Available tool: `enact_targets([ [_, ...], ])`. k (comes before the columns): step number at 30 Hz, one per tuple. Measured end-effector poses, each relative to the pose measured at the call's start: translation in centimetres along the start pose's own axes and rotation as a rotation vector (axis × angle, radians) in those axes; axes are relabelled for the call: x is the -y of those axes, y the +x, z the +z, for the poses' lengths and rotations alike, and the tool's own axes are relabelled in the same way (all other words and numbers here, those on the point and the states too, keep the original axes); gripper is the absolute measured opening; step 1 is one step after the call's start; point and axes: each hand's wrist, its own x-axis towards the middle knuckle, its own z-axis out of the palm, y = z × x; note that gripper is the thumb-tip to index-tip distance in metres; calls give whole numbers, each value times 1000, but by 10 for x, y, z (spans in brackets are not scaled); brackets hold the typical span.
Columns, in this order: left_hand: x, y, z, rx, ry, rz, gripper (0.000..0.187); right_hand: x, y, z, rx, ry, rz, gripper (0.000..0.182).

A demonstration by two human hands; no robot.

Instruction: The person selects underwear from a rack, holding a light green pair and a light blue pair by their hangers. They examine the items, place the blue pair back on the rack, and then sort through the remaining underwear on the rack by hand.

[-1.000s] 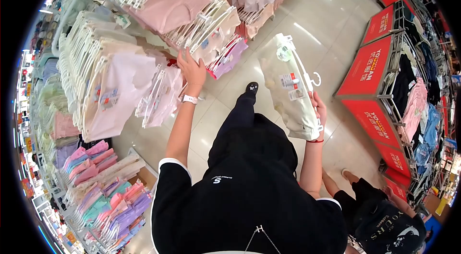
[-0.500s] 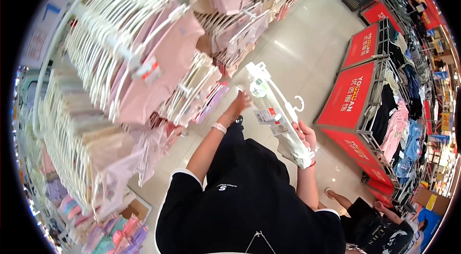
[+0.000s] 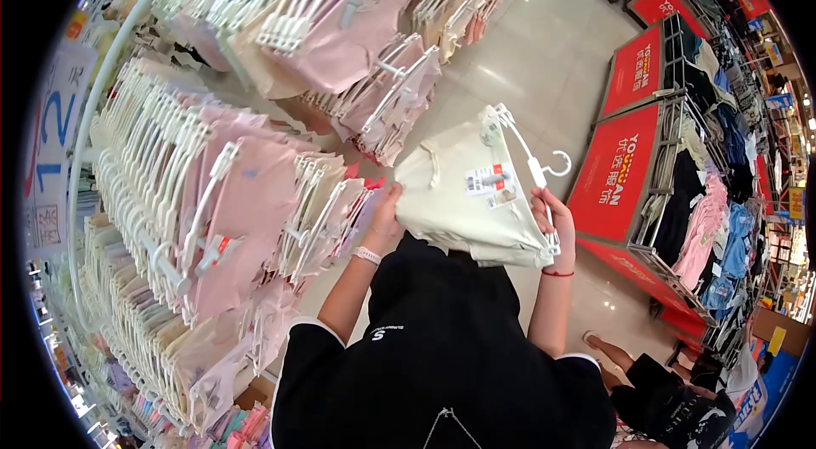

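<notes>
In the head view, a pale cream garment (image 3: 459, 207) on a white hanger (image 3: 531, 164) is held up in front of the person's chest, between the racks of pink clothes (image 3: 255, 194) on the left and the red display bins (image 3: 633, 143) on the right. The fabric is seen spread wide and slightly creased, with white-and-red price tags (image 3: 489, 181) lying near its upper middle. The hanger runs along the garment's right edge, with its hook turned toward the red bins. The long axis of the garment is laid roughly crosswise, from the left hand to the right, tilted a little downward to the right. The left hand (image 3: 387, 211) is closed on the garment's left edge. The right hand (image 3: 552, 224) is clamped around the lower end of the hanger and the fabric there. The hands are kept well apart.
</notes>
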Motion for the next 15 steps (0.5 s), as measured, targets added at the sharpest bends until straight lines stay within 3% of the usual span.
enact_targets([
  [6, -2, 43, 56, -34, -7, 143, 28, 78, 49, 5, 66, -405, -48, 27],
  [9, 19, 78, 91, -27, 77, 169, 36, 138, 66, 3, 144, -508, -50, 28],
  [15, 51, 130, 172, -43, 181, 98, 38, 224, 84, -24, 236, -439, -41, 27],
])
